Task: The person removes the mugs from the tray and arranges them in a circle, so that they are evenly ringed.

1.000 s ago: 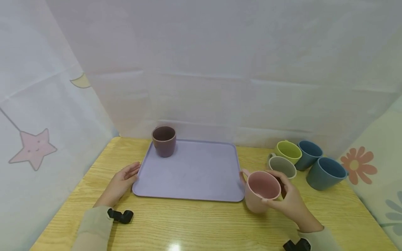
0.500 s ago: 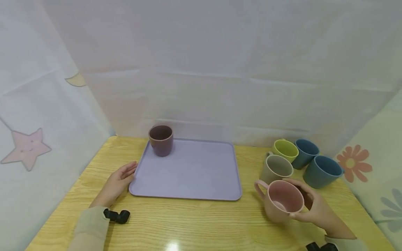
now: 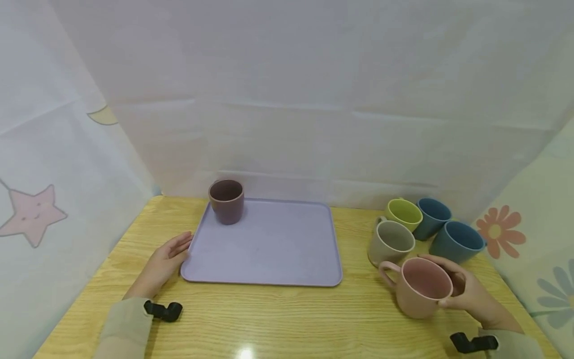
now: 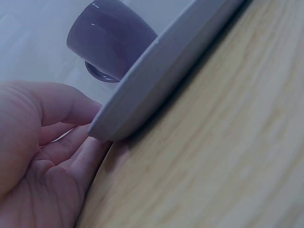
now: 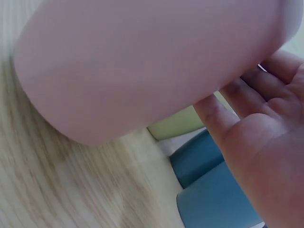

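My right hand (image 3: 471,294) grips a pink mug (image 3: 414,298) from its right side, with the thumb at the front and fingers behind. The mug's handle points left, away from the palm. In the right wrist view the pink mug (image 5: 142,57) fills the upper part, close to the wood; whether its base touches the table I cannot tell. On the other side, my left hand (image 3: 160,267) lies along the left edge of a lilac tray (image 3: 269,244), its fingertips touching the rim. A dark purple mug (image 3: 227,207) stands upright in the tray's far left corner.
Behind the pink mug stand a grey-beige mug (image 3: 385,247), a lime green mug (image 3: 405,215) and two blue mugs, one at the back (image 3: 430,224) and one nearer (image 3: 448,247). White cloth walls rise behind and beside the wooden table (image 3: 269,319).
My right hand has carried the pink mug rightward, from the tray's right edge to in front of the other mugs. The left hand stays at the tray; the view has shifted slightly.
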Tool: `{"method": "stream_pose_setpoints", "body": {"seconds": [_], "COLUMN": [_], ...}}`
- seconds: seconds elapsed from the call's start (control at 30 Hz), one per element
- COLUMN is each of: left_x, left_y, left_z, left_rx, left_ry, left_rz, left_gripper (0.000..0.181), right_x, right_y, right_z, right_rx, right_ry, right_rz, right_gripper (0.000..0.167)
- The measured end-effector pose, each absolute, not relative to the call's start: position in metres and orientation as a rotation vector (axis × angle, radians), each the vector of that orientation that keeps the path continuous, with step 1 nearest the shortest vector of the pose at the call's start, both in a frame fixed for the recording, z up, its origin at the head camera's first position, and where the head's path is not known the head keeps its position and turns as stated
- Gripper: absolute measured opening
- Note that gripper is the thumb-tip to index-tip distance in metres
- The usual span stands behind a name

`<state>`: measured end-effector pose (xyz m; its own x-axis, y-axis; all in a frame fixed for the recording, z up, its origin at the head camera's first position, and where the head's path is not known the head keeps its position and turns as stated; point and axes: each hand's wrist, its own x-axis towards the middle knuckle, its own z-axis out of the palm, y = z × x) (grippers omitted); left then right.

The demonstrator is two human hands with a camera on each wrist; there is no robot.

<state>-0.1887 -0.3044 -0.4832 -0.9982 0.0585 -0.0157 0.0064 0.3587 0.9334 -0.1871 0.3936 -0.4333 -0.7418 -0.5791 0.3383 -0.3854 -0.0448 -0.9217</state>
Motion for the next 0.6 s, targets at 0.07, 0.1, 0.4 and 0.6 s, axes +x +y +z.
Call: {"method": "stream_pose_setpoints", "body": {"seconds": [0.07,0.1,0.4,0.6], "left_x": [-0.189,-0.189,-0.189,-0.189], "left_y": [-0.305,-0.305,-0.305,-0.304], "left_z": [-0.483,-0.484,-0.484,-0.482], "left_rx": [0.062,0.063,0.053,0.062], "left_ry": [2.55,2.55,2.548,2.548], "left_rz": [1.751,1.75,1.752,1.755], "left_gripper": [0.06,0.06,0.06,0.059], "right_x": [-0.19,-0.191,-0.206,-0.215], "right_y": [0.397,0.398,0.413,0.424], "right_z": [-0.436,-0.437,-0.445,-0.445], "right_rx": [-1.064,-1.073,-1.095,-1.091], "right_ry": [2.032,2.019,1.786,1.733], "right_rz": [-1.894,-1.894,-1.891,-1.857], "right_gripper": [0.085,0.085,0.083,0.083]}}
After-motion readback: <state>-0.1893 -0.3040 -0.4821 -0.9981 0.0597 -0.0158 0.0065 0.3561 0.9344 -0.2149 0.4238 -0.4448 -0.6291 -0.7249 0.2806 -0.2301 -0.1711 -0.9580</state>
